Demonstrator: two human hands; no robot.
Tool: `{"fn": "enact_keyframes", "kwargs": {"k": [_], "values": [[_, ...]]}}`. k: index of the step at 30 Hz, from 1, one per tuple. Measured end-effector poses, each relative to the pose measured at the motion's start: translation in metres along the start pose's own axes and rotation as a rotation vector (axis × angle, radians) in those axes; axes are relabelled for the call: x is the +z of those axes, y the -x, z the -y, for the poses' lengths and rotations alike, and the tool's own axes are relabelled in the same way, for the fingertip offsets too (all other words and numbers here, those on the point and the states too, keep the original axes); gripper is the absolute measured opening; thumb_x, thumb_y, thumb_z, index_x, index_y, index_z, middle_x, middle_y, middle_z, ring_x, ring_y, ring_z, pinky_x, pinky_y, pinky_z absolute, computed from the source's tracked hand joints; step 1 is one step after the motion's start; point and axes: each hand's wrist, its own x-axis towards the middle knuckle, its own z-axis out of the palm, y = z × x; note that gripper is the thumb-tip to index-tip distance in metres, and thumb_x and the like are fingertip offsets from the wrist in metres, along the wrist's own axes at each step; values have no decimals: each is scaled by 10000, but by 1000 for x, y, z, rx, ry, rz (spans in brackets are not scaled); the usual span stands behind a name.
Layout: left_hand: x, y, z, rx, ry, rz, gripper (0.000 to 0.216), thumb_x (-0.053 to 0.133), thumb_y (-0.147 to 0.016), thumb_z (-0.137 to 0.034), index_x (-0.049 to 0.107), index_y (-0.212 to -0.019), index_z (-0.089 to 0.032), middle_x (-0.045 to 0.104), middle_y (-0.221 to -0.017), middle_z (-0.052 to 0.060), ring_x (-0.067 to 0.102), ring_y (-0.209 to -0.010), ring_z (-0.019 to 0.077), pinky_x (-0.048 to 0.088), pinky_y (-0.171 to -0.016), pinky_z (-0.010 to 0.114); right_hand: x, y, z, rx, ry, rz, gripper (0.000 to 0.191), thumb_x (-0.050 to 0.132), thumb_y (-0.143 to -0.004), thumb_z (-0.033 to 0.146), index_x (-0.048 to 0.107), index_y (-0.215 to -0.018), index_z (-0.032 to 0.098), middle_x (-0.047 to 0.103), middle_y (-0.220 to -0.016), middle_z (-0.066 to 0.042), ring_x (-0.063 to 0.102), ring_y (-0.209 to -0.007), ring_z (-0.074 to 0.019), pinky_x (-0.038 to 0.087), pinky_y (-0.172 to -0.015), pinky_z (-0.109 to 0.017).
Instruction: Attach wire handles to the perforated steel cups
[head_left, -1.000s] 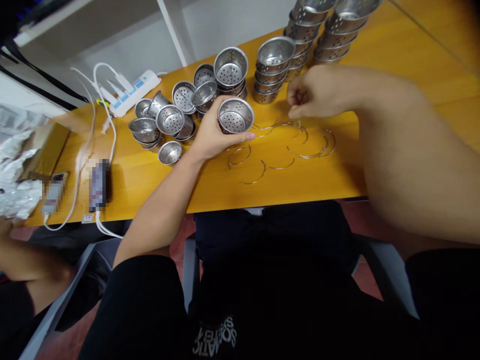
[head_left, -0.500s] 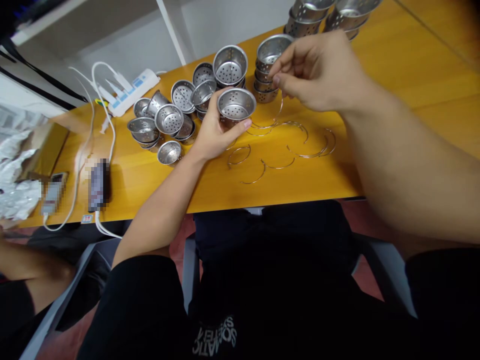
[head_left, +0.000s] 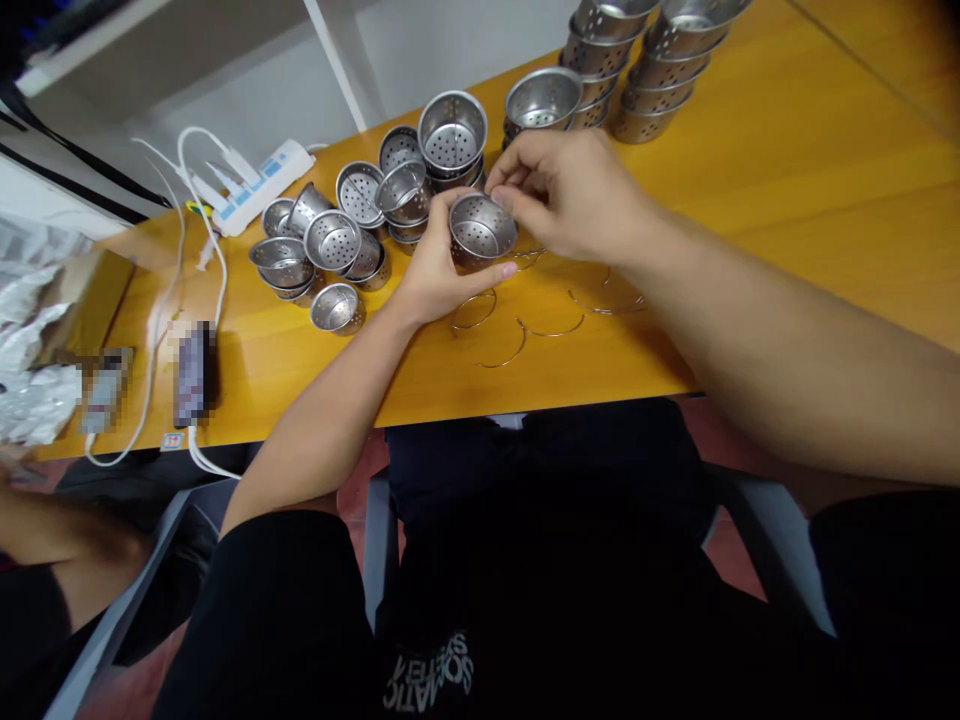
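My left hand [head_left: 439, 262] is closed around a small perforated metal cup [head_left: 484, 228], holding it above the table with its open top tilted toward me. The thumb presses on the near side. My right hand [head_left: 559, 190] pinches at the cup's right rim; a thin curved wire showed at these fingers a moment ago, but they mostly cover it now. Below the hands several bent wire pieces [head_left: 551, 331] lie on the wooden table [head_left: 420, 385]. To the left is a cluster of similar perforated cups [head_left: 332, 240], some upright and some tipped.
Stacked cups [head_left: 651, 100] stand at the back right, and another cup stack [head_left: 452, 135] is just behind my left hand. A white power strip [head_left: 266, 185], cables and a phone-like device [head_left: 195, 375] lie at the left. Another person's arm [head_left: 67, 530] shows at the lower left.
My right hand has moved left and down to the rim of the cup. The cup has shifted slightly right and down in my left hand, with its opening turned more toward me.
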Motion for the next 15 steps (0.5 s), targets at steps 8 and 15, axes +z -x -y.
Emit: {"fn": "enact_keyframes", "kwargs": {"k": [8,15], "values": [[1,-1,-2,13,-17,9,1410,855,-883,-1122,298,-1889,-306,608,-1808,213,701,-1693,432,572,-1474,628,4,-2,-1,31,0,18,195,868,-1095,482,725,-1072,352,897,-1231,-24,786,-1086,-316,665,-1113,-467],[-3,-2,-20,-12,-14,34,1419,906,-877,-1082,302,-1912,-322,623,-1822,208,711,-1678,448,542,-1503,653,15,-3,-5,35,-75,-21,252,898,-1034,498,693,-1027,352,746,-993,-5,640,-883,-291,616,-945,-451]]}}
